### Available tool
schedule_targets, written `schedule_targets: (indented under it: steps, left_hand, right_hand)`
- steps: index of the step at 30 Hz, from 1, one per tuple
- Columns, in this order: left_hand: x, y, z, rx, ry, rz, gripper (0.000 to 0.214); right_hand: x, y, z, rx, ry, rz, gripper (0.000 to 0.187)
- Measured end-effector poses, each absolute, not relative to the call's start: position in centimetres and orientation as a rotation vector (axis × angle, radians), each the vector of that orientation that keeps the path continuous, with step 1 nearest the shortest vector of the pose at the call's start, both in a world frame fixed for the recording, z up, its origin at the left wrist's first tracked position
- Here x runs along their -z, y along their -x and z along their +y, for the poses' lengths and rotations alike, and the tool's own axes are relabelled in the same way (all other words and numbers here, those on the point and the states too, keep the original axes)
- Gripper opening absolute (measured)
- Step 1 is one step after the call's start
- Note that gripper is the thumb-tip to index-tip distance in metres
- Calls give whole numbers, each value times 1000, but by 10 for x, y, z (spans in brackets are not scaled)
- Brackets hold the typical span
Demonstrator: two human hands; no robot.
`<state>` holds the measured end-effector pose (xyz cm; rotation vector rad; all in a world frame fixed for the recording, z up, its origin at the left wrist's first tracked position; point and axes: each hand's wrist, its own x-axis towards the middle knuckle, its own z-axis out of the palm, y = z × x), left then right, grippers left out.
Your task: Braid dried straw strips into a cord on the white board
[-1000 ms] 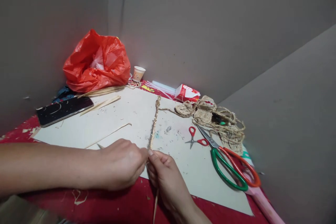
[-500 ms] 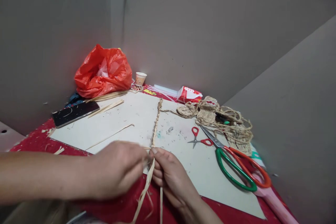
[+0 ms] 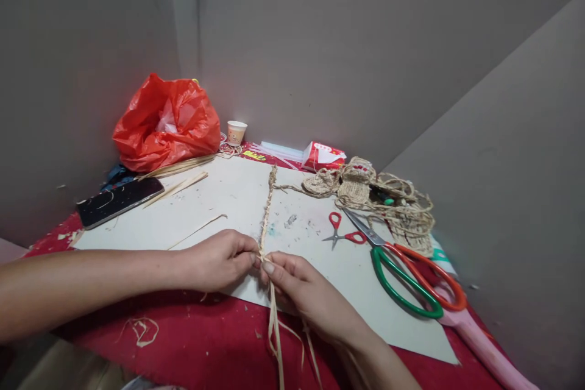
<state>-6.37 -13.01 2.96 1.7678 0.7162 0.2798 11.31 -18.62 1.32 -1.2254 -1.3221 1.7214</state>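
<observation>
A thin straw braid runs up the white board from between my hands to its far end. My left hand is closed, pinching straw strands at the braid's near end. Right beside it, my right hand grips the same end between thumb and fingers. Loose pale straw strands hang below the hands over the red tabletop. Exactly which strand sits in which fingers is hidden.
Large scissors and small red-handled scissors lie right, near coiled braided cord. At left are a phone and a red plastic bag. A paper cup and tissue pack stand at the back.
My left hand has come in against the right, its blur gone. The loose strands now hang more to the right. The whole view has shifted slightly.
</observation>
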Motion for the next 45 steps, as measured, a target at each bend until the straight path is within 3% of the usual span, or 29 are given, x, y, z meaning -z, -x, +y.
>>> schedule_targets:
  steps: [4,11,20,27,34,39,42,45]
  left_hand:
    - [-21,64,-124,-247,-1551,727,20]
    - [-12,57,-127,-268,-1201,783,19]
    - [-18,56,-129,-244,-1520,933,23]
    - [-14,50,-137,-323,-1387,860,26]
    - [-12,44,-150,-369,-1138,886,33]
    - [-14,44,-149,-353,-1154,921,27]
    - [-15,49,-145,-339,-1185,906,26]
    - [-17,53,-143,-338,-1192,903,28]
  right_hand:
    - [-18,-113,-186,-1376,1365,-1667,26]
    - [-10,-110,-191,-1111,1514,-1872,27]
    - [-24,-115,-189,-969,1636,-1956,30]
    - [-25,-97,-202,-1237,1664,-1669,33]
    - [-16,-68,-225,-536,2142,-2109,31]
    - [-25,-60,-251,-779,1962,-2505,19]
    - [-46,-84,-260,-1046,1702,-2217,23]
    - [-59,-107,-244,-826,1701,-1551,32]
